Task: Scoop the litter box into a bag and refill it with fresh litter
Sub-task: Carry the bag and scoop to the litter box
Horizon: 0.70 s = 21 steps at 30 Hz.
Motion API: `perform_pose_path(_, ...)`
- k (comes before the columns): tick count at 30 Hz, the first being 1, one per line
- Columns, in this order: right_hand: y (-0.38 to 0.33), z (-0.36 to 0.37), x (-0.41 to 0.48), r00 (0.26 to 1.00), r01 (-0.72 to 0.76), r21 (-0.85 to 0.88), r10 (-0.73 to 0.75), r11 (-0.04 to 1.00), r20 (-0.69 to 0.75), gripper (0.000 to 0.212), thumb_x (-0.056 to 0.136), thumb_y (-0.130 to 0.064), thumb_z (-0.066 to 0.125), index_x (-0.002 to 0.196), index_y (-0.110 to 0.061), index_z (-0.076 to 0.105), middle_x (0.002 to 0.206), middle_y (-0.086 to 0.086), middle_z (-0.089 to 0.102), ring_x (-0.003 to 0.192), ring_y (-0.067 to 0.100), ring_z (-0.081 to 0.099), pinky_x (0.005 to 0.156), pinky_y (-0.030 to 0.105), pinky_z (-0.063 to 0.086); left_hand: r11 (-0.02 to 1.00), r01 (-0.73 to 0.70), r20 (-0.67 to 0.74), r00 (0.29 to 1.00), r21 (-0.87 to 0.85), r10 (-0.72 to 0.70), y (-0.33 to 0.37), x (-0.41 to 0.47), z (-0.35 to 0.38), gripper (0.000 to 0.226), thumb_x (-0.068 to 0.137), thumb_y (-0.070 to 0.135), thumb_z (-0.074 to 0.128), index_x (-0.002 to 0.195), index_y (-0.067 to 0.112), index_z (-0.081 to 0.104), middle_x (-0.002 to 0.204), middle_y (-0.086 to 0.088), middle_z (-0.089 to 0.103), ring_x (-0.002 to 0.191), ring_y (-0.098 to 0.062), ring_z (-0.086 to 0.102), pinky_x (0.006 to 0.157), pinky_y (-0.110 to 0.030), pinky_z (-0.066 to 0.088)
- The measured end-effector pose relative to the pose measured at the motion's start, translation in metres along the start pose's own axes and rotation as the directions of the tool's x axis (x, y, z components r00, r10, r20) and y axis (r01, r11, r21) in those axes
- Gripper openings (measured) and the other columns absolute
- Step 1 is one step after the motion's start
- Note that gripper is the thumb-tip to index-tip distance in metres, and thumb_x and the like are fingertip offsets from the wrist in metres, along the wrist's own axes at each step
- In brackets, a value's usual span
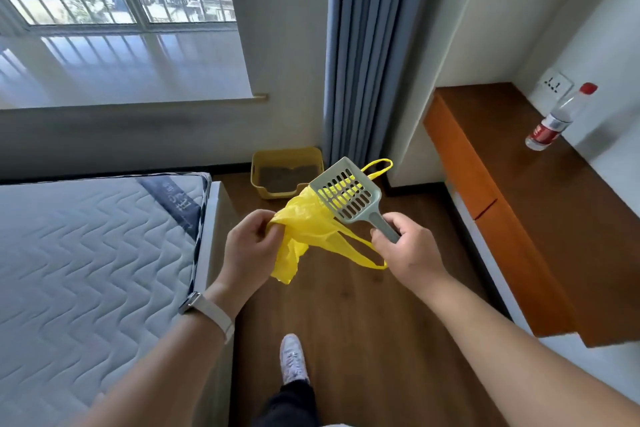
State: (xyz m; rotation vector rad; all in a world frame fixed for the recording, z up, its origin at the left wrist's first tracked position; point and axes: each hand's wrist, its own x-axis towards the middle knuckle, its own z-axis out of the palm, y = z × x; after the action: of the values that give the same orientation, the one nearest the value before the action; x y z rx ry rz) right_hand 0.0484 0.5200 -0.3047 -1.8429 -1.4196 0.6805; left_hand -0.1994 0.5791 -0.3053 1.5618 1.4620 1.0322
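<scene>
Litter box (256,180) beyond left hand (251,246)

Nothing can be read for certain. Up and to the left of the left hand (251,246), a dark blue strip (173,199) on the mattress (86,253) bears white characters, too blurred to read. Far right of the right hand (405,253), a bottle (557,118) has a red label (545,131) with white print, too small to read.

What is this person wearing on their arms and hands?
No sleeves show: the left forearm and right forearm are uncovered. The left hand and right hand have no gloves and no visible rings. Round the left wrist runs a pale beige wrist strap with a silver-coloured metal fitting, probably a watch.
</scene>
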Motion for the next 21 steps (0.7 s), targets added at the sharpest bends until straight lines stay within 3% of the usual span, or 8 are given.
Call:
perform_pose_path(5, -0.040, 0.030, 0.079, 1.000, -0.015, -0.046, 0.016, 0.999, 0.015, 0.008, 0.089, -0.029, 0.062, 0.081, -0.027, 0.061, 0.063, -0.001, 0.060, 0.057, 0.015, 0.054, 0.055, 0.039, 0.047, 1.000, 0.020, 0.024, 1.000, -0.016, -0.019, -0.014, 0.091, -0.025, 0.019, 0.087, 0.010, 0.062, 0.080, 0.027, 0.066, 0.068, 0.008, 0.063, 0.061, -0.006, 0.053, 0.056, -0.022, 0.043)
perform_pose_path(10, -0.060, 0.048, 0.131, 1.000, -0.011, -0.062, 0.010, 0.998, -0.007, 0.008, 0.090, -0.031, 0.061, 0.084, -0.026, 0.062, 0.061, -0.004, 0.059, 0.055, 0.012, 0.053, 0.053, 0.035, 0.047, 1.000, 0.013, 0.028, 1.000, -0.008, -0.013, -0.018, 0.165, -0.038, 0.018, 0.085, 0.009, 0.060, 0.078, 0.024, 0.067, 0.070, 0.002, 0.064, 0.064, -0.011, 0.056, 0.057, -0.029, 0.046)
perform_pose_path(21, -0.061, 0.067, 0.230, 0.999, 0.024, -0.038, -0.025, 0.999, -0.026, 0.008, 0.089, -0.023, 0.064, 0.083, -0.019, 0.063, 0.064, 0.002, 0.061, 0.063, 0.014, 0.056, 0.053, 0.021, 0.041, 0.996, 0.075, -0.021, 0.997, -0.037, -0.076, -0.033, 0.249, -0.038, 0.013, 0.087, 0.010, 0.060, 0.083, 0.020, 0.068, 0.074, -0.004, 0.066, 0.064, -0.008, 0.055, 0.057, -0.021, 0.044)
